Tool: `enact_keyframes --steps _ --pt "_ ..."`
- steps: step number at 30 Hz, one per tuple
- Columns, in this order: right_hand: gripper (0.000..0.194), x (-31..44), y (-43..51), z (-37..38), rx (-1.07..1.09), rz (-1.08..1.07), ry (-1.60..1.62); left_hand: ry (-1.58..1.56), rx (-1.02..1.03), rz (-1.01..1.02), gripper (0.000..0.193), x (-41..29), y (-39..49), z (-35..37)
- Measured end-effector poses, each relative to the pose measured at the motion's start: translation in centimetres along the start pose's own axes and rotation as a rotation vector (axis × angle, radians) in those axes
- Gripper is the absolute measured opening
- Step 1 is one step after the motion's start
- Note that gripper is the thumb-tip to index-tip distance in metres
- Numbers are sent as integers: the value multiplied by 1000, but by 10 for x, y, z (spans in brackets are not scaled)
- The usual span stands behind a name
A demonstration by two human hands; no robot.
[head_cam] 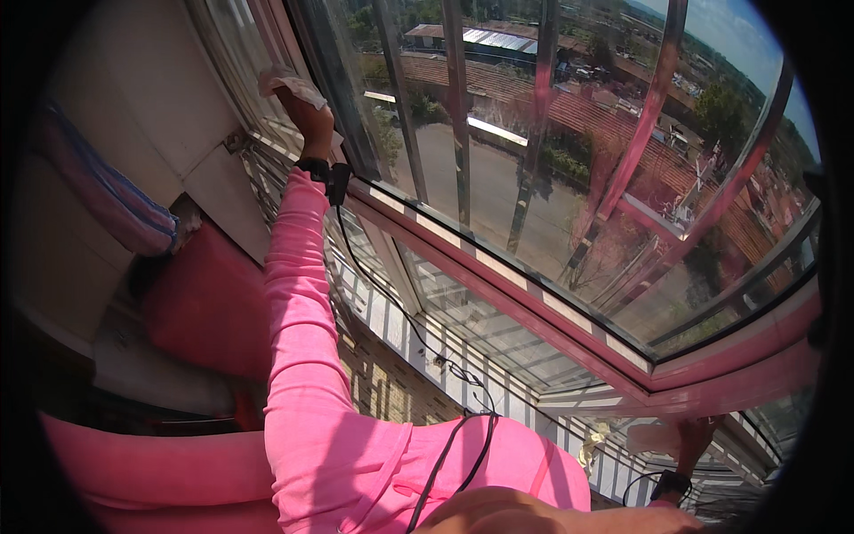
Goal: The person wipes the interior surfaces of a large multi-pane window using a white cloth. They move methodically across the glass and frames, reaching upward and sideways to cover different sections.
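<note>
My left arm, in a pink sleeve, reaches up to a window frame. My left hand [310, 113] grips a crumpled white cloth [290, 83] against the frame's upright edge. A black band with a cable circles that wrist. Beside it stands a glazed window sash [480, 247], tilted across the view. Low on the right, my right hand [697, 437] is by the lower edge of the sash, in shadow. A pale cloth-like thing [654, 438] lies against it. Its fingers are partly hidden, so whether it holds the pale thing is unclear.
Metal bars [457, 120] run outside the glass, above a road and tiled roofs. A white ledge [380, 320] lies below the sash, with a yellowish crumpled piece [590, 446] near it. A black cable [393, 300] hangs loosely from my left wrist. Striped fabric [113, 180] is at the left.
</note>
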State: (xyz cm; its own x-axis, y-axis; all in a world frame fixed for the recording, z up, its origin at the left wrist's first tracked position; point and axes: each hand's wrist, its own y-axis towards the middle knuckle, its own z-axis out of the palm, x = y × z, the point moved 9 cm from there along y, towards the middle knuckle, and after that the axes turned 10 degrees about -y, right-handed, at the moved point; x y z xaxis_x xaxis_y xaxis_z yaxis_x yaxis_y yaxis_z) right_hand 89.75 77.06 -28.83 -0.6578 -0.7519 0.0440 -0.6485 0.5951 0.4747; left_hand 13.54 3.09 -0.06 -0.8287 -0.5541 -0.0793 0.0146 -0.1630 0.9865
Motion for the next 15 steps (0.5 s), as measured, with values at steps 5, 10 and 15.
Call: enact_keyframes --steps 5,10,15 --pt "83 -14 -8 9 31 64 158 -157 66 193 33 5 202 29" --pt "82 -46 -23 31 69 361 522 487 95 554 22 -50 192 44" --pt "75 -56 -24 34 68 161 121 427 340 365 26 -44 103 28"
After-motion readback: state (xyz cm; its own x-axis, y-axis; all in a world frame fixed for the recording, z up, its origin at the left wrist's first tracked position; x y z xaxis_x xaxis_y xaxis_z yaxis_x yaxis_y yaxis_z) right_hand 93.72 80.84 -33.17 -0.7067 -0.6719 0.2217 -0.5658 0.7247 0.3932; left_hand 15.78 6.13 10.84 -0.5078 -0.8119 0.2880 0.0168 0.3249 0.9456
